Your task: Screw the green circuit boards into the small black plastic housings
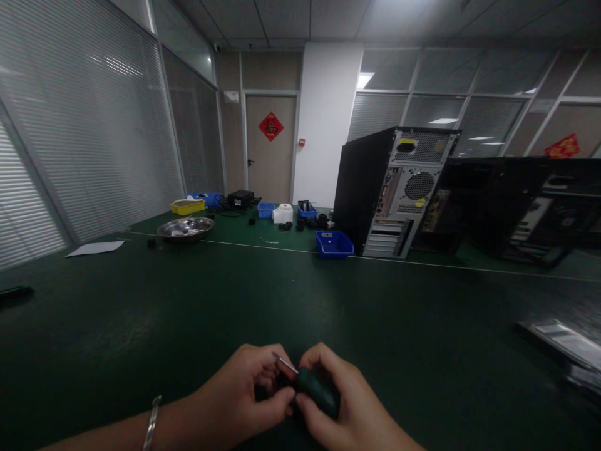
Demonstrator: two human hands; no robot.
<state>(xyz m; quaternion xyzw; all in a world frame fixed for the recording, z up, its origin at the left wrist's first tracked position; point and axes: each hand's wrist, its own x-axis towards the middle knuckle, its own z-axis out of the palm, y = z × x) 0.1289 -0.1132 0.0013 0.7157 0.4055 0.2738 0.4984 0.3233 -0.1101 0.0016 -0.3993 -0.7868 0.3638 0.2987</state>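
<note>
In my right hand [350,391] is a screwdriver with a dark green handle [318,391], its thin metal shaft [285,363] slanting up and left. The fingers of my left hand [248,388] are curled in close beside the shaft. Something small and dark seems to sit between them, but the fingers cover most of it. A bracelet [153,423] circles my left wrist. Both hands are close together, low in the view and over the green tabletop [211,307].
A tilted computer tower [399,194] stands at the right, beside a blue bin [334,244]. More computer cases [526,207] lie farther right. A metal bowl [185,230], white paper [96,248] and a yellow tray [188,207] are at the left. A metal part [568,344] rests nearer on the right.
</note>
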